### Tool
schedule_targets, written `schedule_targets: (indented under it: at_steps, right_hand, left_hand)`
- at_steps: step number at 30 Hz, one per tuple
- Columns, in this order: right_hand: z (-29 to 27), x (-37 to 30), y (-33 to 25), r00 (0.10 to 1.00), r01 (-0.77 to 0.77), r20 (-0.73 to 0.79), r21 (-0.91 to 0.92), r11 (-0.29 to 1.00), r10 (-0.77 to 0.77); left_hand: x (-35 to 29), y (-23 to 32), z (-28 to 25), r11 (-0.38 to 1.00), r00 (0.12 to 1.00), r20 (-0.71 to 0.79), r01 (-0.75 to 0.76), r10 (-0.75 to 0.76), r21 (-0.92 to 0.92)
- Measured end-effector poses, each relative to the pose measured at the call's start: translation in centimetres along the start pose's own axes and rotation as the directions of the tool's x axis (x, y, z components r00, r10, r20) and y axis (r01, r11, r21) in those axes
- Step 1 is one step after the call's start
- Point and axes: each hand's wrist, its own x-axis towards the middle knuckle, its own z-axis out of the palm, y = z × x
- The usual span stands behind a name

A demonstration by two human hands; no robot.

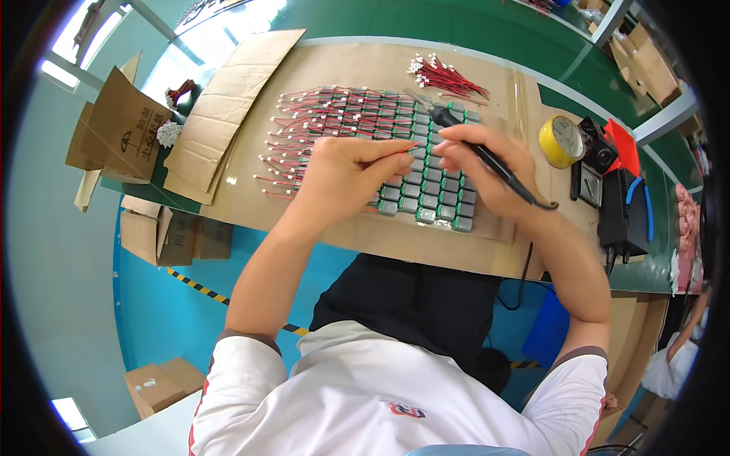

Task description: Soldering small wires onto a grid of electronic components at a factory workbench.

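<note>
My left hand [342, 173] is closed in a pinch on a thin red wire [409, 147] above the middle of the block array. In my right hand [494, 161] is a soldering iron [442, 115] with a black handle, gripped like a pen. Its tip points up and left over the far rows, apart from the wire. Below both hands lie rows of small grey blocks with green edges [430, 187]. Those on the left have red and dark wires with white connectors [304, 129] attached; the near right ones show none. My hands hide part of the array.
A loose bundle of red wires [449, 77] lies at the far side. To the right are a yellow tape roll [561, 142], a black iron stand [598, 154] and a black box [623, 216]. A cardboard sheet [228, 114] and open carton [125, 129] stand left. Another person [673, 365] is at far right.
</note>
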Motion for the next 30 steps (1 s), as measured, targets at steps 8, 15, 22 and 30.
schedule_targets:
  at_steps: [8,15,22,30]
  right_hand:
    - [-3.8,-5.0,0.8,0.986,0.164,0.016,-0.123,0.979,-0.163]
    - [-3.3,-5.6,0.7,0.986,0.167,0.009,-0.123,0.978,-0.167]
    - [-2.7,-5.8,0.3,0.98,0.193,0.071,-0.166,0.967,-0.184]
    - [-2.4,-5.8,0.3,0.983,0.179,0.077,-0.188,0.966,-0.167]
  left_hand:
    - [-1.3,-2.6,-1.6,0.974,0.986,-0.043,-0.15,0.16,0.171]
    - [-0.3,-3.9,-1.6,0.828,0.893,0.093,-0.444,0.44,0.344]
    - [0.0,-4.0,-0.9,0.811,0.9,0.128,-0.433,0.418,0.393]
    - [-0.1,-4.2,-1.1,0.791,0.898,0.157,-0.436,0.41,0.43]
